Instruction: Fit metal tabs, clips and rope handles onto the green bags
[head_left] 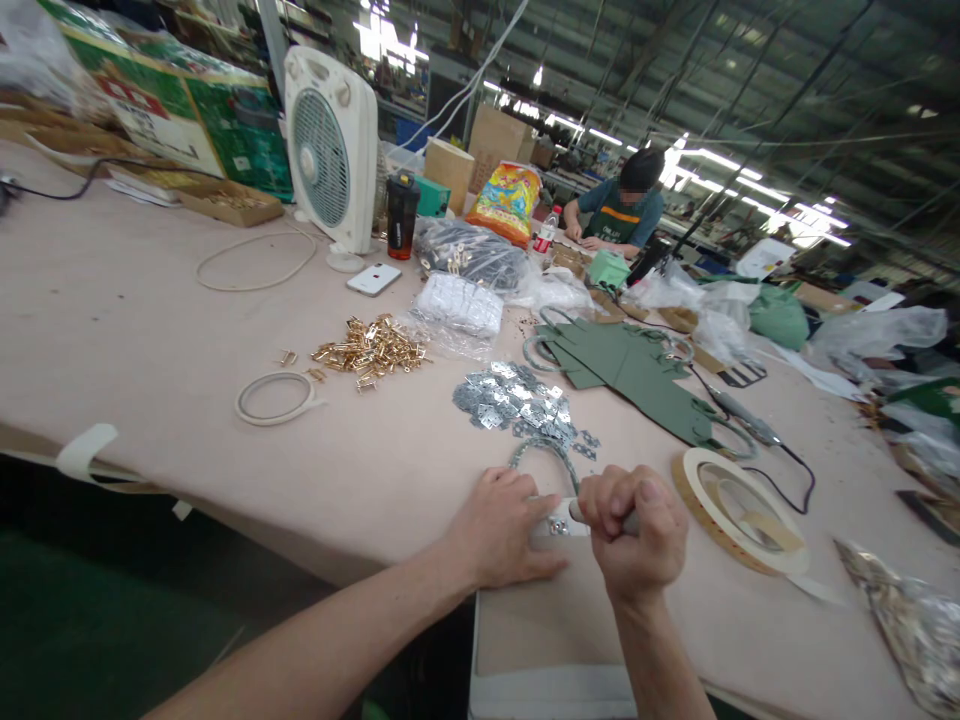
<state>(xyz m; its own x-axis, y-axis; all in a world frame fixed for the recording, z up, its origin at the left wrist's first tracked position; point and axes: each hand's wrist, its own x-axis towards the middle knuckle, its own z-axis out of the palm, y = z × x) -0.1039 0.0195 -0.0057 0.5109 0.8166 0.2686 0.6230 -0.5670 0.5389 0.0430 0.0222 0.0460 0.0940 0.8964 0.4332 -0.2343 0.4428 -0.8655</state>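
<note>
Head view, the only one; twelve o'clock is straight away from me.

The small metal fitting (559,525) sits on the near side of the loop handle (553,445), at the far end of a beige panel (547,630). The panel's long axis runs roughly twelve to six, the loop at twelve.

My left hand (510,530) is palm down with fingers spread, grasping nothing; it rests on the work, index finger and thumb bracketing the fitting, which lies at three o'clock from it. My right hand (634,530) is closed in a fist around a tool (575,510), of which a pale stub pokes out toward nine o'clock. Its working end I cannot make out, nor whether it touches metal.

Key relation: the fitting lies at about nine o'clock from my right fist, just beside it. The left hand's index and thumb look nearer to it, so I judge the free access is from the right.

Surroundings: a heap of metal plates (517,400) at twelve, past the loop; brass-coloured fasteners (375,348) toward ten or eleven; a tape roll (690,482) at three from my fist.
</note>
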